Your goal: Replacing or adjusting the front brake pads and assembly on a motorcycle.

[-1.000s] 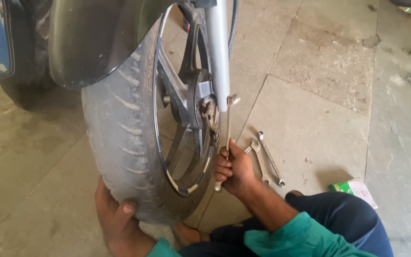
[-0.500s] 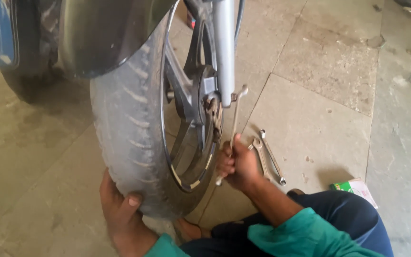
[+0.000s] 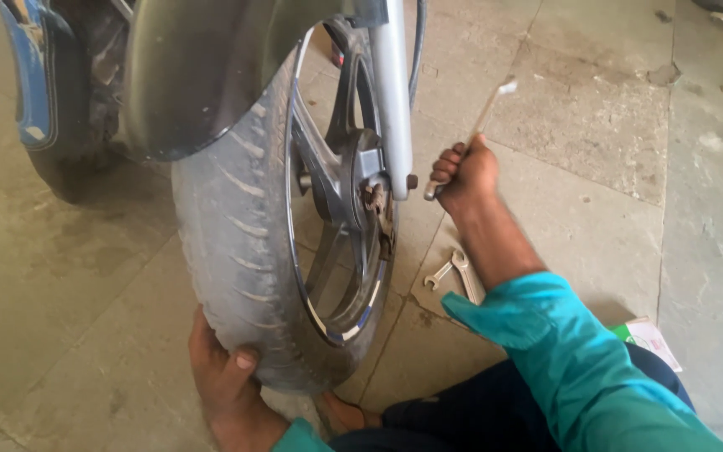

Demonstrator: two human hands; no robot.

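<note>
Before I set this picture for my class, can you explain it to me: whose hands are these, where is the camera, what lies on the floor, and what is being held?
The camera sits on a person's head and looks down, so both hands are that person's own. In front stands a motorbike's front wheel, with a dark mudguard over it and a silver fork leg beside the hub. The left hand grips the bottom of the tyre. The right hand, in a teal sleeve, is closed around a long metal spanner, which it holds in the air to the right of the fork leg. On the concrete floor lie two more spanners, near the forearm, and a small packet by the knee.
</note>
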